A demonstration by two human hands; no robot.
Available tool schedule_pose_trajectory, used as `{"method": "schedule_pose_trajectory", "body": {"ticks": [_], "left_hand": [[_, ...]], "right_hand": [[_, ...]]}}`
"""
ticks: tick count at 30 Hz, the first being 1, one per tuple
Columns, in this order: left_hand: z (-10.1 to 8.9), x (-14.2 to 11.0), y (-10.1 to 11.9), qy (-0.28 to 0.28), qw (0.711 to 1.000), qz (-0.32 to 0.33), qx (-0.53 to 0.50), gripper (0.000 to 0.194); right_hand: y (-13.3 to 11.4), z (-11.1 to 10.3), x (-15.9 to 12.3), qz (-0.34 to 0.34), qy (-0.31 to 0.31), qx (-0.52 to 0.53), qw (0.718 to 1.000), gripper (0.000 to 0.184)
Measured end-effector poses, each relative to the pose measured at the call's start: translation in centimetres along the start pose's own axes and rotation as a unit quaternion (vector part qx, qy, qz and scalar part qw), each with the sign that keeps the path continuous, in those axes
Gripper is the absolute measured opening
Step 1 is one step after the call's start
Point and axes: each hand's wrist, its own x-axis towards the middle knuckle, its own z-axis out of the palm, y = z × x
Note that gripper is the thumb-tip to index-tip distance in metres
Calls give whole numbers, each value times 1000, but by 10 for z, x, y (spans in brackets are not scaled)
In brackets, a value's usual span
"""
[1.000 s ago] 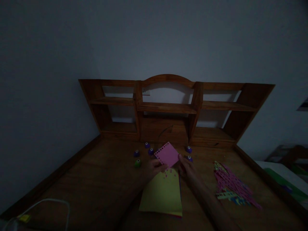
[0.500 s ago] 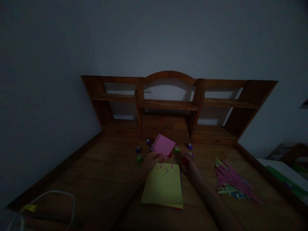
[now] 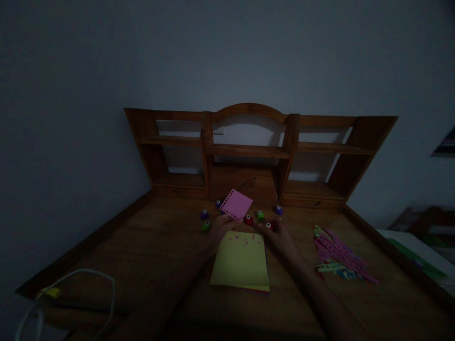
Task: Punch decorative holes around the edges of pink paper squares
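The room is dim. My left hand pinches the lower edge of a pink paper square with a row of punched holes along one side, holding it tilted above the wooden desk. My right hand is closed on a small red paper punch. Below both hands lies a stack of sheets with a yellow one on top, dotted with pink punch-outs. Small punches stand behind: red, green, purple, green, purple.
A pile of punched pink and patterned paper strips lies at the right. A wooden shelf unit stands at the back against the wall. A white cable loops at the desk's near left corner.
My right hand let go of the pink square and closed on a red punch. My left hand alone now holds the square, shifted left and back. The camera tilted slightly.
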Motion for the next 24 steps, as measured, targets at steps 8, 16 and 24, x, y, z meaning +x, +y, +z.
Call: {"method": "schedule_pose_trajectory", "body": {"ticks": [8,16,24], "left_hand": [[-2,4,-1,44,999,11,0,41],[1,6,-5,21,999,-13,-29,45],[5,3,-12,-15,999,26,34,46]], "right_hand": [[-7,-5,-3,-97,-13,-107,989,35],[-9,-2,-4,-88,14,-86,992,41],[2,14,-4,-62,-22,-42,997,39]]}}
